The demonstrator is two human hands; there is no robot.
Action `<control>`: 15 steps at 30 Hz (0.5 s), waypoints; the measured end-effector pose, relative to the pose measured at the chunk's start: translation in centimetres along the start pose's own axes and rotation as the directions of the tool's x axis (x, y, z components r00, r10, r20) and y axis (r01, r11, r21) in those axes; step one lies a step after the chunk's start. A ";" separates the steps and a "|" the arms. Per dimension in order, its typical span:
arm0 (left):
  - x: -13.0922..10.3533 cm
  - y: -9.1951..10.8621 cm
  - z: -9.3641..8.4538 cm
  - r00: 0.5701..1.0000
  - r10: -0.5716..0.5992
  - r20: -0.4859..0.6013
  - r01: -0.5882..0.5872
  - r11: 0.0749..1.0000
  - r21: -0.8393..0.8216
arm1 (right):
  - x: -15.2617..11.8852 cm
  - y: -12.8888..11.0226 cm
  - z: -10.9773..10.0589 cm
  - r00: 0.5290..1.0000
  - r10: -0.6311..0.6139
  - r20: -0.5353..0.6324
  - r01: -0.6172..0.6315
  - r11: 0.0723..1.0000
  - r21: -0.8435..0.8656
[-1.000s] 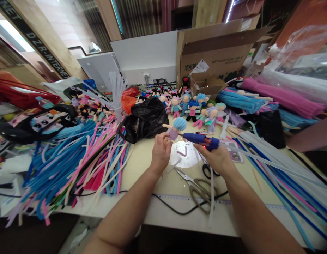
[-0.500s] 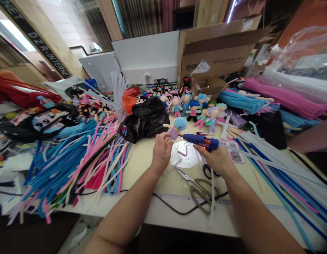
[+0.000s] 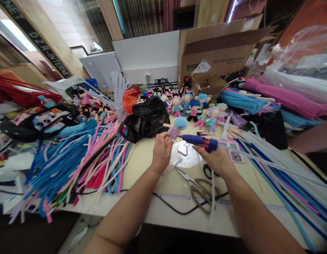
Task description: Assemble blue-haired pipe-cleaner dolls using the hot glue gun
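Between its fingers my left hand (image 3: 162, 150) holds a small doll (image 3: 180, 123) with blue hair and a lilac body. My right hand (image 3: 215, 158) is wrapped round a blue glue gun (image 3: 200, 140), its nozzle at the doll's lilac body; whether it touches, I cannot tell. A glue stick or clear strip trails behind the gun to the right. Below the hands, a bent lilac pipe cleaner (image 3: 182, 151) lies on a round white patch (image 3: 188, 160) speckled with bits. Scissors (image 3: 196, 188) with tan handles lie nearer me, beside a black-handled pair (image 3: 207, 170) partly hidden by my right hand.
Pipe cleaners in many colours (image 3: 70, 162) pile up at left, more bundles (image 3: 282, 95) at right. Finished dolls (image 3: 195, 107) stand behind a black plastic bag (image 3: 147, 120). A cardboard box (image 3: 218, 53) is at the back. A black cable (image 3: 176, 210) crosses the front edge.
The glue gun and my right hand have shifted very slightly left. My left hand and the doll stay in place.
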State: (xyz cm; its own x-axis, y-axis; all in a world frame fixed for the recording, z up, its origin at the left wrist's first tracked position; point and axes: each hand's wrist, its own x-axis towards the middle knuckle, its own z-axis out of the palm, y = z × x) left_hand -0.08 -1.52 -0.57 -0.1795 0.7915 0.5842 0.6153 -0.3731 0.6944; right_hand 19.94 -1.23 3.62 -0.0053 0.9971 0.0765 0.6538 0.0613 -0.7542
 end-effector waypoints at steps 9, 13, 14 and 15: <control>-0.1 -0.1 0.0 1.000 -0.007 0.006 0.007 1.000 -0.003 | -0.1 -0.1 0.1 0.999 -0.001 0.033 0.000 0.999 0.035; 0.0 -0.1 0.0 1.000 -0.006 -0.002 0.006 1.000 0.000 | -0.2 -0.3 0.2 1.000 -0.006 0.030 0.005 0.999 0.042; 0.0 -0.1 0.0 1.000 -0.009 -0.003 0.009 1.000 0.000 | -0.2 -0.3 0.2 0.999 -0.016 0.030 0.015 0.999 0.049; 0.0 -0.1 0.0 1.000 -0.011 -0.004 0.011 1.000 0.000 | -0.2 -0.4 0.2 0.999 -0.026 0.032 0.024 0.998 0.057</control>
State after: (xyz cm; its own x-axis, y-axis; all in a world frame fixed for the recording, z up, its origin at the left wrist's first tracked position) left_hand -0.15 -1.47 -0.62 -0.1893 0.7936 0.5782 0.6136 -0.3641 0.7006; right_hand 19.57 -1.45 3.77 -0.0463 0.9961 0.0755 0.6094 0.0880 -0.7879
